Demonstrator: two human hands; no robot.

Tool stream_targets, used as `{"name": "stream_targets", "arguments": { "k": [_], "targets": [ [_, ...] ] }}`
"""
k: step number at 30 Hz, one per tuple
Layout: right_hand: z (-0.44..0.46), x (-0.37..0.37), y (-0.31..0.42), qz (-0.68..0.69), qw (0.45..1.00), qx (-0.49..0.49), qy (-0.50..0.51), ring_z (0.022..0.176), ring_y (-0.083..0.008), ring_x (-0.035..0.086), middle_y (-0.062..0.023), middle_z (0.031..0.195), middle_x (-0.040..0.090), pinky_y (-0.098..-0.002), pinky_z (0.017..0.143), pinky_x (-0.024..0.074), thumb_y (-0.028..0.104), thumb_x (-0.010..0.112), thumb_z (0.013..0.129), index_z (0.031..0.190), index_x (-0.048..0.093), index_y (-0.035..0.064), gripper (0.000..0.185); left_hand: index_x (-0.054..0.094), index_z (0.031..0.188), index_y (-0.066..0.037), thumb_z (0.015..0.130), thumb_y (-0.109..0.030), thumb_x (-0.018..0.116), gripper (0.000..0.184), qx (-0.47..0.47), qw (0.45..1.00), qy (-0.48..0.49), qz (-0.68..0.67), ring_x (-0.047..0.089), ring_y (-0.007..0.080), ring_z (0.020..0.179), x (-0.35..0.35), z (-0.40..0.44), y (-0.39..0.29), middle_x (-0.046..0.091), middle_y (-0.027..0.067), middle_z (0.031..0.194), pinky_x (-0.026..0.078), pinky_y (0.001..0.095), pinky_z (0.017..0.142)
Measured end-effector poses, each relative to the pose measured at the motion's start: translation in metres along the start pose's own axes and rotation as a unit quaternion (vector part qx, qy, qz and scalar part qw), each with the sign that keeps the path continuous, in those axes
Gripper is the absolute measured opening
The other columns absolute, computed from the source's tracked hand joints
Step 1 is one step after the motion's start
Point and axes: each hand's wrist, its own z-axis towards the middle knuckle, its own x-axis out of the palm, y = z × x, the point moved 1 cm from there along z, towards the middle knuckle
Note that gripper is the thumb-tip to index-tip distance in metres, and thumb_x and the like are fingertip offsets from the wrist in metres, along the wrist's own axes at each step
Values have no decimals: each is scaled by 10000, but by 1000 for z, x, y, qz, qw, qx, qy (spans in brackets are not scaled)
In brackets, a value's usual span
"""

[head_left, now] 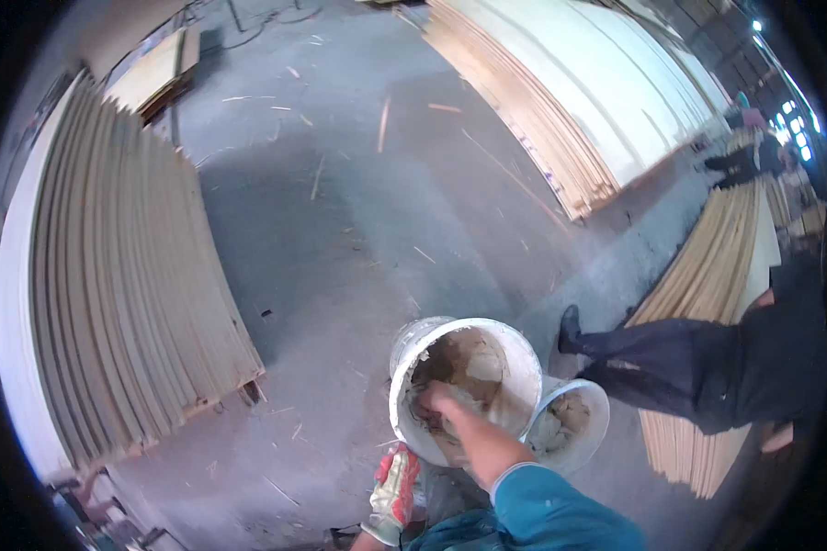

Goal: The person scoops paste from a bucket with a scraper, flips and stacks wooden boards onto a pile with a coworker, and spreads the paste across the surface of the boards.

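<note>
A large white bucket stands on the floor in front of me, its inside smeared with beige putty-like paste. My bare right hand reaches down into it against the left inner wall; its fingers are hidden in shadow and paste. At the bucket's lower left edge is my left hand, in a cream and red work glove. Its fingers are curled closed, and what they hold is hard to see. Beside the large bucket, on the right, a smaller white bucket contains similar pale paste.
Tall stacks of wooden sheets stand at left, upper right and right. Another person in dark clothes stands close on the right. Wood slivers litter the concrete floor. A smaller board stack lies at upper left.
</note>
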Motion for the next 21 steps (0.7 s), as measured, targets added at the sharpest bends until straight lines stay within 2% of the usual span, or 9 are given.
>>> {"name": "stream_targets", "arguments": {
  "k": [2,5,7,10,12,14,17,20,21],
  "targets": [
    [-47,-49,-12,427,892,129,66,841,-258,708,-105,983,710,-470,806,617,64,695,915,1055,712,4,154,423,1542,-108,1088,-281,542,500,36,998,36,-38,476,308,1430,-7,-1,17,439,103,1600,399,468,1169],
    [-109,-89,-17,583,779,13,230,1076,-323,690,-166,1186,680,-496,983,579,18,656,967,1207,636,-43,249,520,1477,-84,1076,-287,587,455,63,996,-60,10,560,199,1308,-28,-48,27,571,65,1455,435,368,1112],
    [-134,-109,-15,569,789,-27,232,1148,-329,669,-213,1213,666,-493,1038,547,-14,682,935,1239,586,-99,330,601,1408,-75,1067,-257,615,387,113,984,-136,1,616,136,1192,-67,-81,62,659,40,1313,478,300,1042],
    [-181,-136,16,509,818,-113,245,1146,-304,677,-147,1227,682,-484,1041,548,-2,678,917,1311,580,21,406,644,1358,-72,1054,-259,640,357,207,950,-222,-74,615,131,1161,-169,-127,174,684,26,1233,479,276,1012],
    [-274,-120,89,430,842,-220,242,1164,-291,673,-149,1248,683,-484,1059,539,-6,668,898,1328,585,3,439,618,1361,-27,1067,-251,568,372,218,906,-363,7,541,243,1324,-140,-259,171,615,108,1402,405,362,1130],
    [-325,-75,120,364,832,-305,288,1177,-307,666,-148,1247,681,-500,1071,532,-2,652,854,1296,603,-12,445,647,1337,-49,1047,-377,593,441,226,867,-440,-66,582,226,1207,-181,-314,281,651,82,1306,448,350,1063],
    [-419,39,140,284,812,-350,371,1208,-337,639,-158,1241,677,-497,1051,526,15,636,789,1313,605,-21,527,686,1273,-35,1038,-190,659,283,325,732,-550,-238,628,103,1033,-247,-327,506,695,49,1116,513,245,901],
    [-512,189,116,219,779,-329,486,1176,-319,650,-155,1263,675,-482,1039,527,62,678,819,1357,593,-25,551,697,1190,-101,1041,-279,643,239,373,596,-580,-412,604,45,827,-218,-420,622,662,-27,942,464,202,669],
    [-548,239,100,186,758,-325,534,1268,-342,611,-181,1344,641,-513,1093,488,79,681,845,1418,539,-43,602,682,1233,-64,1038,-240,652,264,376,564,-580,-451,643,82,871,-216,-438,670,694,15,1016,507,214,715]
  ]
}}
